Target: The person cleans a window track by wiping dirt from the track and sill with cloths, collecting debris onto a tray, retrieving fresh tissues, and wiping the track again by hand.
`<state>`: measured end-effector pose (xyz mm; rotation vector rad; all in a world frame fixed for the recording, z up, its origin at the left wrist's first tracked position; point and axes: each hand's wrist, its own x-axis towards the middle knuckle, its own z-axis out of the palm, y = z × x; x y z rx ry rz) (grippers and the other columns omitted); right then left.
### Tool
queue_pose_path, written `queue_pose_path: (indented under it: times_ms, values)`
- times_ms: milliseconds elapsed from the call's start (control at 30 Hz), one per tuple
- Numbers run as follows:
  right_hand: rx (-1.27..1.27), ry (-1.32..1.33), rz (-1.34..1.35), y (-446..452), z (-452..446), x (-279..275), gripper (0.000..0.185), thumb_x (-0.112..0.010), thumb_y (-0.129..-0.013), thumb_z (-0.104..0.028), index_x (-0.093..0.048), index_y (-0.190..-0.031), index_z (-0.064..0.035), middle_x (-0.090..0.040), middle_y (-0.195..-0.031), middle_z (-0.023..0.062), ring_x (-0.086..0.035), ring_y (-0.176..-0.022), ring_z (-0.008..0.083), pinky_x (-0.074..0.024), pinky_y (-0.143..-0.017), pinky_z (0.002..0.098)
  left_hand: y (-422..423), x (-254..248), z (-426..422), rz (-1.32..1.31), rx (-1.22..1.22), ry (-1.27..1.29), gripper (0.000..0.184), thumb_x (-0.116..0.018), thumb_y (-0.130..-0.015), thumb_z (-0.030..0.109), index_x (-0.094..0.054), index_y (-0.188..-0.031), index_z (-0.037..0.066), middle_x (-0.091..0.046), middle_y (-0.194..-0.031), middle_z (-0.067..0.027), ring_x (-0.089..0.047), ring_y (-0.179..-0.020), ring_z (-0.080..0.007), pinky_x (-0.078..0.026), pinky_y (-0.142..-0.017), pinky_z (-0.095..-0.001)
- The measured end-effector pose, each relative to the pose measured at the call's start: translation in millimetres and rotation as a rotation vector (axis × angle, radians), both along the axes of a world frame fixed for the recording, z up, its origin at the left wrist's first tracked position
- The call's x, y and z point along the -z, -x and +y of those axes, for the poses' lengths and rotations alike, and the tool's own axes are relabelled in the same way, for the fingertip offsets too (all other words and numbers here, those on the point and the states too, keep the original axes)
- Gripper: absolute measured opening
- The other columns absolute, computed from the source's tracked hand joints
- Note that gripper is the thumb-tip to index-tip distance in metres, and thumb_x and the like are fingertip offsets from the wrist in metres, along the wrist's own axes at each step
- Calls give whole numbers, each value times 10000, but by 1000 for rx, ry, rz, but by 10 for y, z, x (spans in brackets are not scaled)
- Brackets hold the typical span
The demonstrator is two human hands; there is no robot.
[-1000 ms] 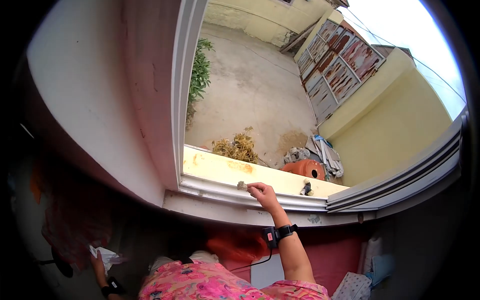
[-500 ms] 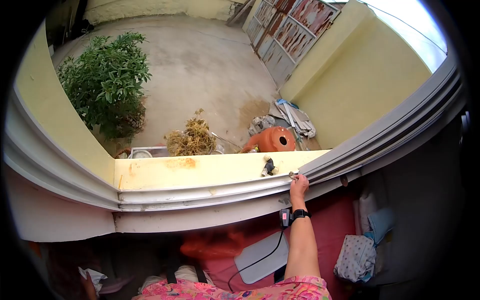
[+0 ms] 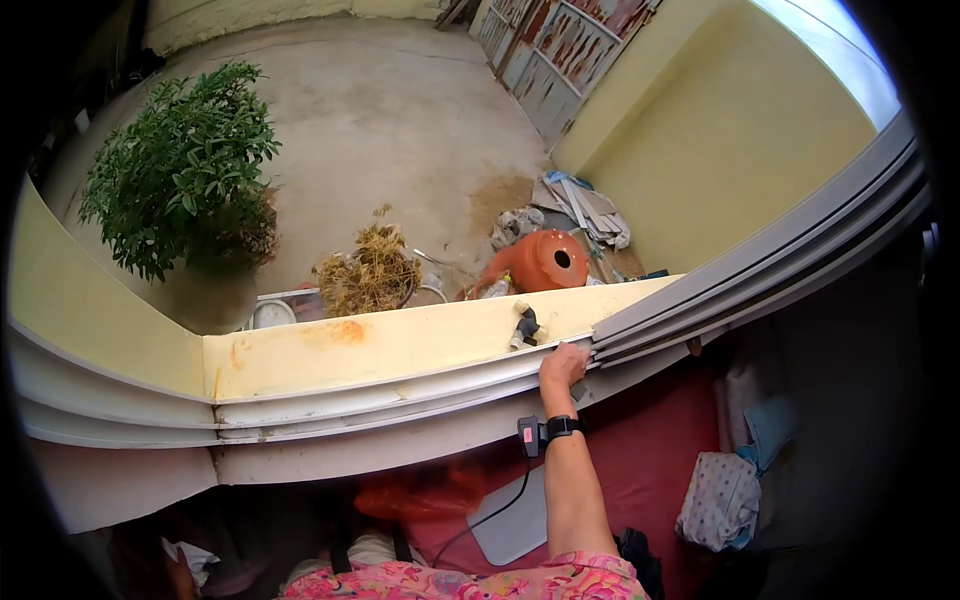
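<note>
My right hand [image 3: 565,368] reaches to the white window track [image 3: 400,396], near the edge of the grey sliding frame. Its fingers are curled down on the rail, and a bit of something grey shows by them, too small to name. On that wrist sit a black strap and a small device [image 3: 530,436] with a cable. My left hand [image 3: 181,578] is low at the left, dim and partly cut off, closed around a crumpled white tissue or cloth [image 3: 192,556]. A black-and-cream pipe-like fitting [image 3: 525,326] lies on the yellow sill [image 3: 420,352], just beyond my right hand.
Outside are a green bush [image 3: 185,165], a dry plant [image 3: 370,270], an orange clay pot [image 3: 540,262] and a rusty gate [image 3: 550,60]. Inside, a red cover [image 3: 640,470] carries a grey flat panel [image 3: 510,515], a red plastic bag [image 3: 420,492] and a dotted cloth bundle [image 3: 718,500].
My right hand has moved slightly left and nearer along the track, its fingers now lower on the rail. The view has shifted a little. My left hand stays low with the white tissue or cloth.
</note>
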<state>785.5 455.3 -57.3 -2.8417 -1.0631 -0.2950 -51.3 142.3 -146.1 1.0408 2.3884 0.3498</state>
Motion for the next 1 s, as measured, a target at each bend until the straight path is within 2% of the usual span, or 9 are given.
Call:
queue_pose_path:
  times_ms: [233, 300, 367, 467, 600, 667, 733, 867, 1000]
  values:
    - [-403, -113, 88, 1058, -149, 101, 96, -531, -685, -48, -625, -675, -26, -606, -764, 92, -514, -806, 264, -448, -701, 331, -310, -80, 479, -111, 76, 47, 578, -484, -874, 257, -266, -1315, -46, -293, -1367, -194, -285, -1268, -265, -227, -1029, -313]
    - [-435, -129, 146, 1170, -215, 42, 93, -533, -695, -54, -621, -683, -27, -604, -775, 94, -514, -809, 269, -448, -705, 336, -162, 227, 548, -84, 145, 23, 586, -487, -870, 256, -256, -1320, -41, -290, -1369, -195, -276, -1273, -263, -216, -1033, -313]
    - [-710, -292, 443, 1180, -270, 27, 86, -529, -718, -63, -609, -721, -32, -592, -791, 93, -508, -826, 272, -450, -718, 348, -471, -80, 804, -37, 157, 54, 590, -480, -872, 264, -247, -1326, -31, -286, -1373, -192, -272, -1275, -266, -209, -1035, -312]
    - [-695, -423, 229, 711, -336, -113, 85, -523, -736, -70, -600, -756, -38, -580, -800, 86, -506, -836, 268, -449, -728, 356, -680, -249, 962, -52, 123, 67, 589, -478, -872, 269, -250, -1325, -31, -291, -1370, -191, -276, -1272, -271, -208, -1035, -313]
    - [-501, -274, -217, -285, -226, -149, 67, -507, -720, -28, -572, -712, -40, -561, -754, 81, -511, -804, 258, -462, -677, 327, -577, -263, 782, -89, 263, -112, 579, -484, -870, 261, -265, -1318, -34, -307, -1359, -197, -295, -1260, -278, -221, -1029, -317]
    - [-420, -70, -353, -623, -123, -80, 96, -511, -729, -51, -605, -712, -58, -582, -742, 69, -539, -778, 233, -478, -635, 332, -675, -413, 860, -98, 125, 54, 563, -498, -864, 236, -286, -1308, -37, -338, -1341, -192, -325, -1242, -268, -245, -1016, -317]
    - [-293, 346, -269, -739, -7, -81, 139, -511, -768, -77, -649, -781, -70, -626, -803, 70, -569, -828, 231, -495, -654, 330, -670, -401, 781, -93, 106, 30, 553, -504, -860, 222, -297, -1301, -40, -354, -1330, -191, -340, -1231, -263, -257, -1008, -316]
    - [-189, 464, -30, -643, 147, -129, 173, -504, -806, -106, -668, -848, -70, -646, -879, 88, -583, -898, 250, -504, -695, 331, -710, -551, 675, -126, 58, 75, 561, -485, -866, 225, -275, -1311, -46, -329, -1347, -193, -316, -1250, -258, -246, -1016, -302]
    - [-156, 488, 43, -264, 206, -178, 185, -495, -819, -116, -666, -868, -63, -644, -918, 98, -582, -928, 267, -499, -735, 331, -195, 31, 363, -96, 76, -19, 537, -516, -851, 200, -323, -1282, -56, -389, -1299, -203, -387, -1191, -263, -288, -989, -323]
